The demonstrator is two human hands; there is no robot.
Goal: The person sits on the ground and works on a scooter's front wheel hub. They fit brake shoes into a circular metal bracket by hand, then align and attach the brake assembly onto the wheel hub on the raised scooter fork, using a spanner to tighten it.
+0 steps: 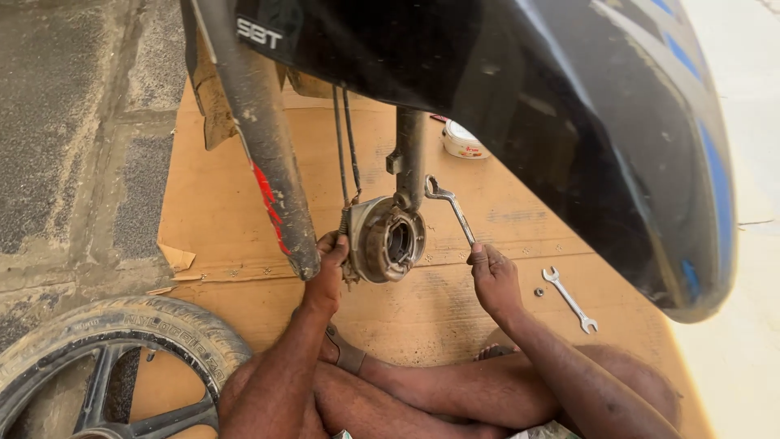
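Head view only. Left hand (329,268) closed around the edge of a round metal brake drum plate (388,240), which hangs at the bottom of a fork leg (410,158) under a black mudguard (585,106). Right hand (491,276) grips the near end of a spanner (451,209), whose far jaw sits up by the fork end. Plate looks heavy, stiff and probably greasy, so slippery; best held by the outer rim, clear of the cables (348,146) running into it. Spanner is rigid steel, light, held low on the shank. Second spanner (570,299) lies on cardboard (455,301) to the right, a small nut (539,292) just beside it. White round tub (461,140) with red edge sits far on the cardboard. White-lettered label on the black body, top left. Loose wheel (122,358) near left.
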